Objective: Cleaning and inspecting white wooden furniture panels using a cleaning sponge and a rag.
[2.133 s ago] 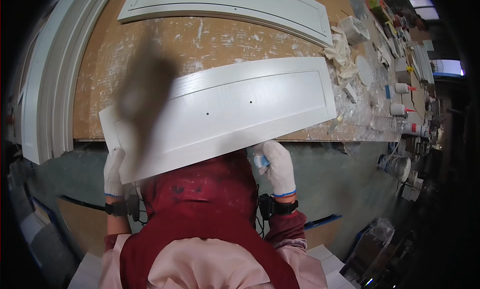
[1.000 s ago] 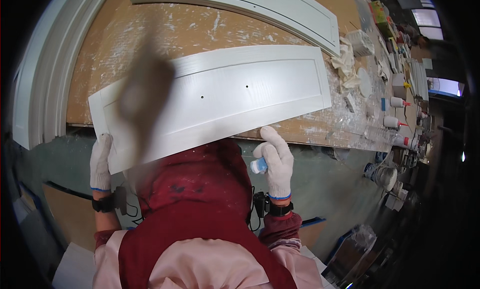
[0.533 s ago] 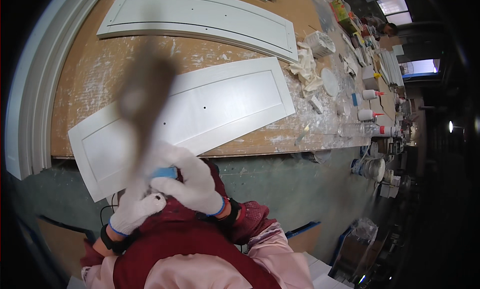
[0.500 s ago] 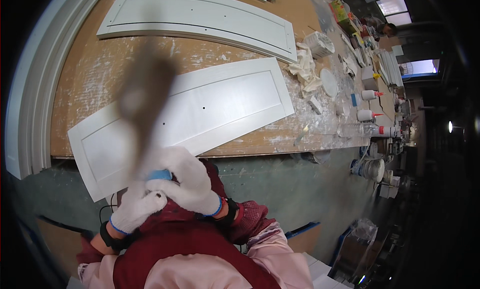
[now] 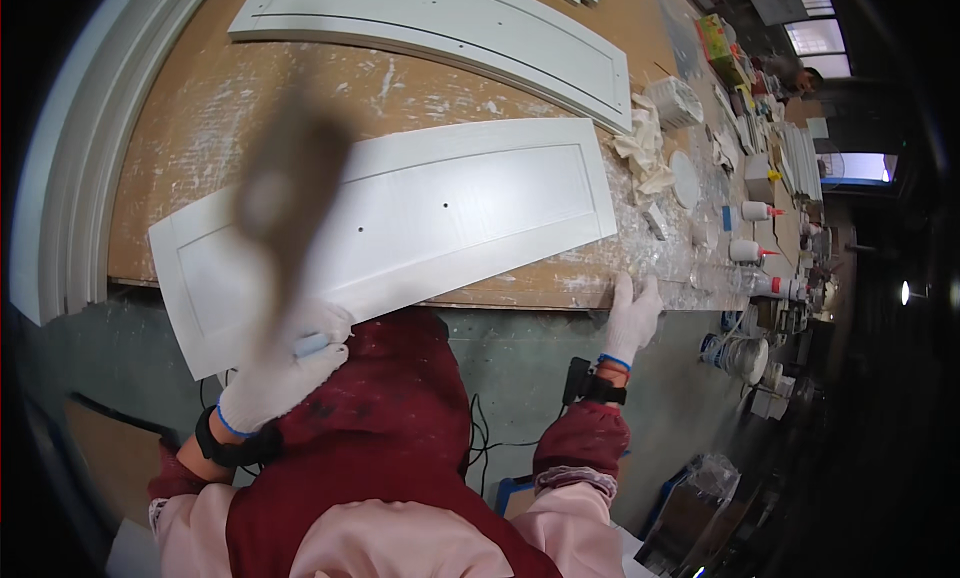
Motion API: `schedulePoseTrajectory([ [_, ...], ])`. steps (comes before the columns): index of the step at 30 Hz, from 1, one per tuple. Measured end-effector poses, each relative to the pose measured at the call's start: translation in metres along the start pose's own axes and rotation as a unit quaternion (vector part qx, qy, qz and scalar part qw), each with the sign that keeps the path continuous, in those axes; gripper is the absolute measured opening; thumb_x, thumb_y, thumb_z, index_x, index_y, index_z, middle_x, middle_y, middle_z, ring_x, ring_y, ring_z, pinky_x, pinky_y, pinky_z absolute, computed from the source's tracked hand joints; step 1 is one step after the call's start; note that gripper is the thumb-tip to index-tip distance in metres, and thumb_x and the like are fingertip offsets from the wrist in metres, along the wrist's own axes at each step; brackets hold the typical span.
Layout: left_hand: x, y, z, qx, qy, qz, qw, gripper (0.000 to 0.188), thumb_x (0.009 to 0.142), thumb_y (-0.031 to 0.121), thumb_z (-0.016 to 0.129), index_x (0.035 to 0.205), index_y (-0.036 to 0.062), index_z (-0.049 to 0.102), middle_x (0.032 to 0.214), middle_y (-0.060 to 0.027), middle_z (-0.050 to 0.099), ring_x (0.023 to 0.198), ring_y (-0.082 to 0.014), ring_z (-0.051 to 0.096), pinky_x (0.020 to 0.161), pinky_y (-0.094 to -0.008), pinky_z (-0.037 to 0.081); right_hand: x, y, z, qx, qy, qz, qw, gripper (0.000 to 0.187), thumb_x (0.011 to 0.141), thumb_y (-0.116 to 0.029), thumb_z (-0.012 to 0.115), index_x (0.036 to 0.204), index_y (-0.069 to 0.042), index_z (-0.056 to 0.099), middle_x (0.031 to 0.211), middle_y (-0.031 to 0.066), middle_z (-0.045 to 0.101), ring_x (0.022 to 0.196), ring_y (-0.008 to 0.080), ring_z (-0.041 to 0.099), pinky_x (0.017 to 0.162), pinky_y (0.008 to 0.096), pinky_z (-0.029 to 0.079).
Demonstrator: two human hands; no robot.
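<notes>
My left hand (image 5: 275,378), in a white knitted glove with a blue cuff edge, is closed around a small light-blue piece (image 5: 312,345); too little of it shows to tell its kind. That hand is by the near edge of a white framed panel (image 5: 420,213) with a recessed middle and two small dark holes. The panel lies slanted on the worktable (image 5: 480,295), its near left corner jutting past the edge. My right hand (image 5: 634,318), gloved likewise, reaches to the table's near edge right of the panel, thumb and fingers apart and nothing visible in them.
Another white panel (image 5: 450,28) lies farther back. White mouldings (image 5: 85,138) line the left side. On the right are crumpled cloth (image 5: 647,153), a small pale block (image 5: 654,221), red-tipped glue bottles (image 5: 754,211) and a bucket (image 5: 745,356). A blurred brown shape (image 5: 290,188) hides part of the view.
My hands were together at the blue piece; my right hand has let go and swung right to the table edge, opening. My left hand keeps the piece. The view has shifted slightly.
</notes>
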State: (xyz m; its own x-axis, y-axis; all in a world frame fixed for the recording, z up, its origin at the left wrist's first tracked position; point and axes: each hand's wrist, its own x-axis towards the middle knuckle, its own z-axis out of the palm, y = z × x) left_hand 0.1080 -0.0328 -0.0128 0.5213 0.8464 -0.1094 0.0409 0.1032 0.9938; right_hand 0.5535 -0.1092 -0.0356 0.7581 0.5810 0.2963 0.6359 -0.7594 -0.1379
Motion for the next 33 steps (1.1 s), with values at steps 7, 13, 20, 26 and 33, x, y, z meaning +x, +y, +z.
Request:
schedulePoseTrajectory([
  [7, 0.008, 0.005, -0.002, 0.398, 0.006, 0.169, 0.902, 0.036, 0.06, 0.01, 0.078, 0.087, 0.0099, 0.055, 0.096, -0.0057, 0.06, 0.093, -0.0276, 0.06, 0.076, -0.0365, 0.049, 0.021, -0.021, 0.019, -0.002, -0.104, 0.07, 0.992, 0.051, 0.083, -0.046, 0.06, 0.101, 0.002, 0.063, 0.101, 0.0244, 0.065, 0.092, 0.0397, 0.063, 0.08, 0.0467, 0.049],
  [13, 0.012, -0.017, 0.0, 0.477, 0.031, 0.23, 0.848, 0.031, 0.059, 0.01, 0.071, 0.085, 0.0091, 0.054, 0.099, -0.0053, 0.058, 0.096, -0.0275, 0.059, 0.077, -0.0379, 0.048, 0.03, -0.016, 0.037, 0.122, -0.091, 0.124, 0.981, 0.035, 0.082, -0.031, 0.062, 0.088, 0.003, 0.066, 0.08, 0.0181, 0.068, 0.07, 0.0284, 0.064, 0.067, 0.0401, 0.049],
  [20, 0.007, -0.03, 0.0, 0.448, 0.062, 0.133, 0.882, 0.028, 0.06, 0.011, 0.071, 0.083, 0.0088, 0.055, 0.101, -0.0042, 0.059, 0.097, -0.0261, 0.06, 0.077, -0.0375, 0.049, 0.033, 0.008, 0.049, 0.371, -0.158, 0.117, 0.907, 0.016, 0.079, -0.012, 0.065, 0.087, 0.002, 0.065, 0.069, 0.0049, 0.062, 0.058, 0.0139, 0.055, 0.056, 0.0321, 0.045],
  [26, 0.008, -0.028, 0.001, 0.501, 0.046, 0.196, 0.842, 0.027, 0.059, 0.014, 0.073, 0.079, 0.0092, 0.055, 0.101, -0.0027, 0.06, 0.095, -0.0252, 0.06, 0.077, -0.0366, 0.05, 0.035, -0.012, 0.038, 0.178, -0.079, -0.021, 0.981, 0.03, 0.085, -0.013, 0.059, 0.109, 0.004, 0.063, 0.088, 0.0102, 0.068, 0.075, 0.0177, 0.061, 0.074, 0.0349, 0.049],
  [33, 0.012, -0.033, -0.002, 0.457, 0.103, 0.174, 0.866, 0.032, 0.058, 0.013, 0.075, 0.083, 0.011, 0.056, 0.099, -0.0028, 0.061, 0.093, -0.0256, 0.061, 0.076, -0.0369, 0.05, -0.04, -0.095, -0.02, 0.341, -0.121, -0.173, 0.916, 0.021, 0.089, -0.007, 0.061, 0.108, 0.001, 0.066, 0.09, 0.0059, 0.064, 0.075, 0.0112, 0.057, 0.068, 0.0264, 0.047],
])
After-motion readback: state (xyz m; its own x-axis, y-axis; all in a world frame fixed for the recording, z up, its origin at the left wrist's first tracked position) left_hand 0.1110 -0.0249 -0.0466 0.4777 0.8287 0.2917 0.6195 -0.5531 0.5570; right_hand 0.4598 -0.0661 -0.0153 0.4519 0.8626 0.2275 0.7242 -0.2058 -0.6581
